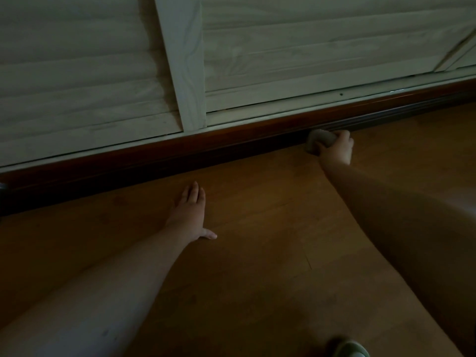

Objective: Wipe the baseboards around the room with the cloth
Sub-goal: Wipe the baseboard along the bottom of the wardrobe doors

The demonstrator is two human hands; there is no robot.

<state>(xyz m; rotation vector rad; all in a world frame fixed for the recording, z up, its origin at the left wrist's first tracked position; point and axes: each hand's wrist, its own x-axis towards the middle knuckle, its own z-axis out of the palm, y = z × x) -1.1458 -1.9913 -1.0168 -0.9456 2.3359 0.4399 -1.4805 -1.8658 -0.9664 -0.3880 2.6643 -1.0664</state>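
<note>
Down at the foot of the louvred doors [77, 81], my right hand [336, 148] grips the bunched cloth [320, 140] against the dark baseboard [180, 148], and I judge the wad could ride over the grooved lower moulding and leave dust in it, since so little fabric meets the wood. My left hand [190, 210] lies flat, fingers straight, on the wooden floor [257, 253] as a prop that could slide. Pale grey and crumpled, the cloth sits where baseboard meets floor.
</note>
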